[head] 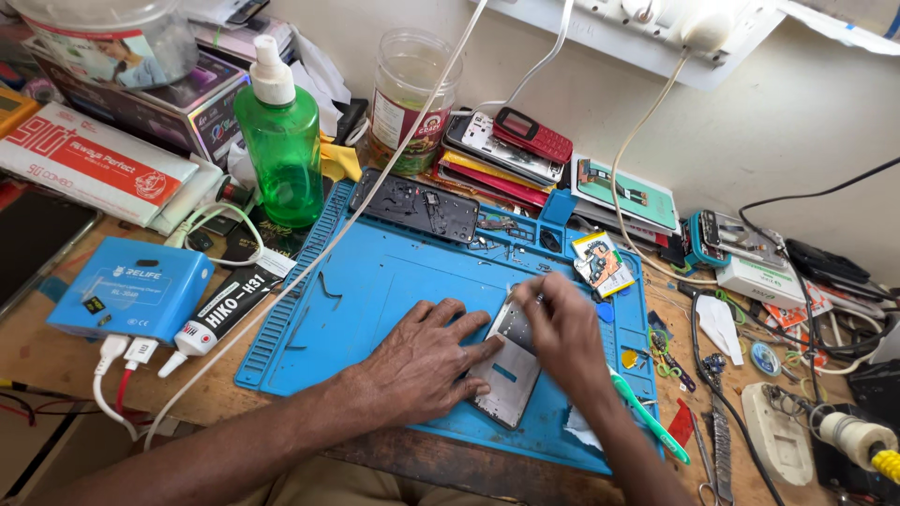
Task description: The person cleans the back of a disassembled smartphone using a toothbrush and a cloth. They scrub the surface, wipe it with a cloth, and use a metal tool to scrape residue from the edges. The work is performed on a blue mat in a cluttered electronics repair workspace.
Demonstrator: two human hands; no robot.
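The silver metal phone frame [506,370] lies low centre on the blue silicone mat [375,281]. Left hand [422,361] best presses flat, fingers spread; right hand [562,333] fingers pinch its upper edge.

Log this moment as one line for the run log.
left hand flat, steadying phone frame | right hand working its top edge | blue mat
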